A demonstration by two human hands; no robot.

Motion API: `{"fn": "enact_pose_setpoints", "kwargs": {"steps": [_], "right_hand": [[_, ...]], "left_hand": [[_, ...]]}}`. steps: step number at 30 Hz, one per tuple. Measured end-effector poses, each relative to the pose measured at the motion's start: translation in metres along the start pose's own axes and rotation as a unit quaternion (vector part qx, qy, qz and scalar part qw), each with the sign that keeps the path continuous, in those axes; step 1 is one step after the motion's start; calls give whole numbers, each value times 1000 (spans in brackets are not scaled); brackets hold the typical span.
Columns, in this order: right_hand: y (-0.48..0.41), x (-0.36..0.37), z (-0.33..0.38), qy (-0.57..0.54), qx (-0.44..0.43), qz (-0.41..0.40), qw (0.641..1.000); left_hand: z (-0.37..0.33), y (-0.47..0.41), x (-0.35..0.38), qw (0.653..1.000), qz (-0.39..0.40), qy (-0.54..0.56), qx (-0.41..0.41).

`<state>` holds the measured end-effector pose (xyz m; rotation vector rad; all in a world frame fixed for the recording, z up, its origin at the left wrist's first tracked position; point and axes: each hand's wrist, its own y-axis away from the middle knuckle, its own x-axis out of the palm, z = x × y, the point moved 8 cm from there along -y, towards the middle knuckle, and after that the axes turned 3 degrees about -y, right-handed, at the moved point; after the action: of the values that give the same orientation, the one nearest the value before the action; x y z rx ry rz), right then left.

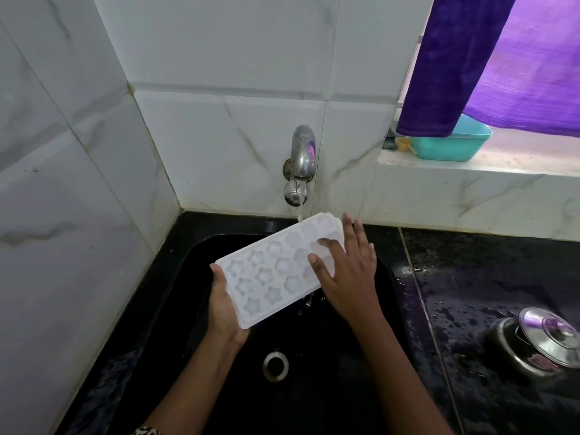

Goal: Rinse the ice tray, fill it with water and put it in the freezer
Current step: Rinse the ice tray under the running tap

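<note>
Ice tray (276, 268) hangs over the sink (329, 397) beneath the tap (302, 152) — left hand (224, 306) under its near end, right hand (348, 277) atop its far end; pot (533, 346) sits on the counter (486, 271) to the right.

Only one camera here, worn on the person's head. It looks forward and down, close over the black sink (329, 390). The tap (303, 155) on the wall is at twelve o'clock, the window ledge (470, 180) at two o'clock, and the steel pot (505, 343) at four o'clock.

Translucent plastic ice tray (276, 271), shiny metal tap (302, 152), glossy black sink (314, 403)
</note>
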<state>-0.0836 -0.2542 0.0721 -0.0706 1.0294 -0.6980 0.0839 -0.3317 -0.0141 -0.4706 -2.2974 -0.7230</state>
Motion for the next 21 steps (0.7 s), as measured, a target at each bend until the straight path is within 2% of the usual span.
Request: {"fn": "enact_pose_setpoints", "kwargs": {"steps": [4,6,9,13,17,21], "right_hand": [[12,24,8,37,-72,65,995],[10,30,7,56,-78,58,994],[1,27,10,81,-58,2,995],[5,38,18,110,-114,38,987],[-2,32,14,117,-93,13,989],[6,51,20,104,-83,80,988]], "left_hand": [[-3,-2,8,1000,11,6,4],[-2,-3,11,1000,17,2,-2],[1,-2,15,1000,23,-1,-12],[-8,-4,11,1000,18,0,5],[-4,-7,3,1000,5,-14,3],[-8,-7,7,1000,16,3,11]]}}
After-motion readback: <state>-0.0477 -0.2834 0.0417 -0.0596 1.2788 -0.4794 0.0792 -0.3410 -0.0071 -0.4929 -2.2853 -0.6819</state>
